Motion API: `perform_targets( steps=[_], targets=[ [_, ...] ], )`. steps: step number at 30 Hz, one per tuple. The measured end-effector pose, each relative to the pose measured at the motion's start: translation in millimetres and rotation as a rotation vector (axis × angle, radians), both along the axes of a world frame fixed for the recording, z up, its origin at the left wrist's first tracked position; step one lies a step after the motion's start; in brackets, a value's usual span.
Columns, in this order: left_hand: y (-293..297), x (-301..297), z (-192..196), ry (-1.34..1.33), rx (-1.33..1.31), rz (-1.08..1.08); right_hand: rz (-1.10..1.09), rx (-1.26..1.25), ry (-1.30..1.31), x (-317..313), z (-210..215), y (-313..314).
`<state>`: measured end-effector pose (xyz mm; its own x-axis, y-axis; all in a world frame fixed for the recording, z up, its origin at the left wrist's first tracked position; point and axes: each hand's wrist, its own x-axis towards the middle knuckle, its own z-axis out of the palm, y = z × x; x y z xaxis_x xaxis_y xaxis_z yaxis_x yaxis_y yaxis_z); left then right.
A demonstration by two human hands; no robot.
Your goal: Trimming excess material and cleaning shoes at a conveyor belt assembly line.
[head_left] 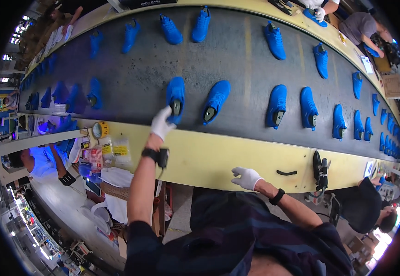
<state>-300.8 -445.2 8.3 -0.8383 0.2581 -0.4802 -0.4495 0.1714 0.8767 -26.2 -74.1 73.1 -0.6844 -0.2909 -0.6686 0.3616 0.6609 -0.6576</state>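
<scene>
My left hand [162, 122], in a white glove, reaches onto the dark conveyor belt [135, 78] and grips the heel of a blue shoe [175, 94] that sits on a black last. A second blue shoe [216, 100] lies just right of it. My right hand [247, 177], also gloved in white, rests with fingers apart on the yellow edge [209, 156] of the line, holding nothing. A black band is on each wrist.
Several more blue shoes are spread along the belt, left and right. A tape roll [100, 129] and packets lie on the yellow edge at left. A black tool [318, 168] hangs at right. Other people work at the left, lower right and far side.
</scene>
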Motion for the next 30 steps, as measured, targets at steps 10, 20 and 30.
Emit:
perform_targets(
  steps=[10, 20, 30],
  targets=[
    [148, 10, 16, 0.395, -0.872, -0.04, -0.092, 0.114, -0.047, 25, -13, 41],
    [211, 0, -25, 0.254, -0.856, -0.274, -0.344, 0.138, 0.014, 86, -11, 70],
    [229, 103, 29, 0.185, -0.115, -0.362, -0.464, 0.145, 0.081, 118, 0, 84]
  ],
)
